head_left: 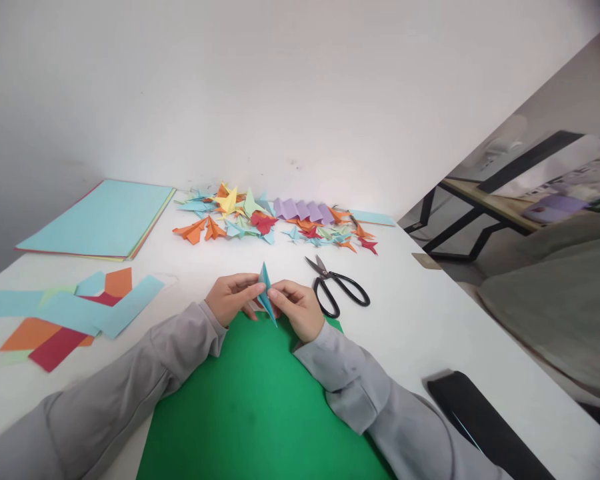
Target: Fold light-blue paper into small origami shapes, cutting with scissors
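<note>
A narrow folded piece of blue paper [265, 293] stands nearly upright between my two hands, pointed at its top and bottom ends. My left hand [234, 296] pinches it from the left side, thumb against the paper. From the right, my right hand [299, 308] grips the same piece between thumb and fingers. Both hands are just above the far edge of a green sheet [260, 407]. Black-handled scissors [336, 283] lie with blades partly apart, right of my right hand.
Coloured folded paper shapes [230, 201] and a purple pleated strip [304, 211] lie along the wall. Large paper sheets [97, 217] are stacked at back left, with loose paper strips [73, 312] nearer. A black object [480, 420] lies at front right.
</note>
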`<state>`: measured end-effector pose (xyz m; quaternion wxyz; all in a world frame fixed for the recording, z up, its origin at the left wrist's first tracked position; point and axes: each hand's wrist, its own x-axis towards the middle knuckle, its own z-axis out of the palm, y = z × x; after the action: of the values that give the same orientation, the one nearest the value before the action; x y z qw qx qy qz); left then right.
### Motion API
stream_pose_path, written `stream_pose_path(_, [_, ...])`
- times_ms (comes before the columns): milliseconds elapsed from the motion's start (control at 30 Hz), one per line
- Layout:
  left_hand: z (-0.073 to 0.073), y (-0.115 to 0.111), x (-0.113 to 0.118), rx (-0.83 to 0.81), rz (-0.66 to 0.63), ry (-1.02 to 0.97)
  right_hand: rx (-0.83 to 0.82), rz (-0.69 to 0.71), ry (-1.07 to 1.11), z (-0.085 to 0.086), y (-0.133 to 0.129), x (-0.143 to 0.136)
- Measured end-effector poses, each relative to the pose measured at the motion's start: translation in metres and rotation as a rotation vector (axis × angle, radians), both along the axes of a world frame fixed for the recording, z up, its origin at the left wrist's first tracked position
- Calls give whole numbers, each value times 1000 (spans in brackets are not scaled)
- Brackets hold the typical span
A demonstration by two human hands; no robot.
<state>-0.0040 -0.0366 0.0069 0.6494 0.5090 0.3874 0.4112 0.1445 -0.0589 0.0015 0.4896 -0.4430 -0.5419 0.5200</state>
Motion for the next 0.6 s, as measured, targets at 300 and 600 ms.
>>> stream_pose_path(300, [4, -1, 0, -11, -24, -17, 2, 15, -3, 1, -1, 0])
stream_pose_path(600, [7, -1, -1, -78, 6, -32, 9, -7, -9, 3, -1, -1])
